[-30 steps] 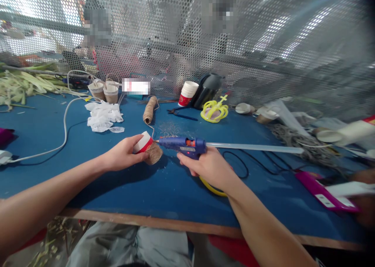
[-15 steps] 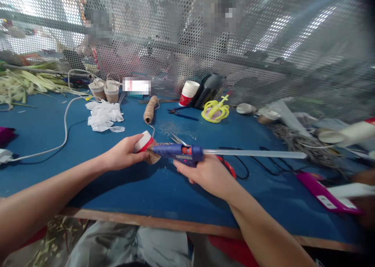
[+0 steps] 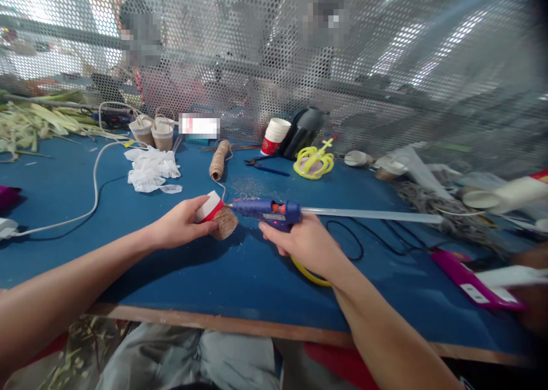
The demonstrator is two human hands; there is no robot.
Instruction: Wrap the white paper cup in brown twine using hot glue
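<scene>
My left hand (image 3: 188,221) is closed around a red and white paper cup (image 3: 209,206), tipped on its side, its lower end wrapped in brown twine (image 3: 226,223). A strand runs from the cup back to a twine spool (image 3: 220,160). In my right hand (image 3: 302,241) is a blue hot glue gun (image 3: 265,209), its tip at or very near the wrapped edge of the cup. A long clear glue stick (image 3: 372,213) sticks out of the gun's rear. Part of a yellow ring (image 3: 310,273) shows under my right hand.
Behind my hands lie a white crumpled plastic bag (image 3: 153,169), blue-handled pliers (image 3: 269,167), a yellow crown-shaped piece (image 3: 314,160) and stacked paper cups (image 3: 275,136). Two twine-wrapped cups (image 3: 162,135) stand at back left. Dark cables and a magenta power strip (image 3: 475,281) lie right. A perforated metal screen (image 3: 257,53) rises behind.
The glue gun has shifted slightly right and up, its tip moving from over the twine to the cup's upper wrapped edge. More of the wrapped end shows. My left hand stays nearly in place.
</scene>
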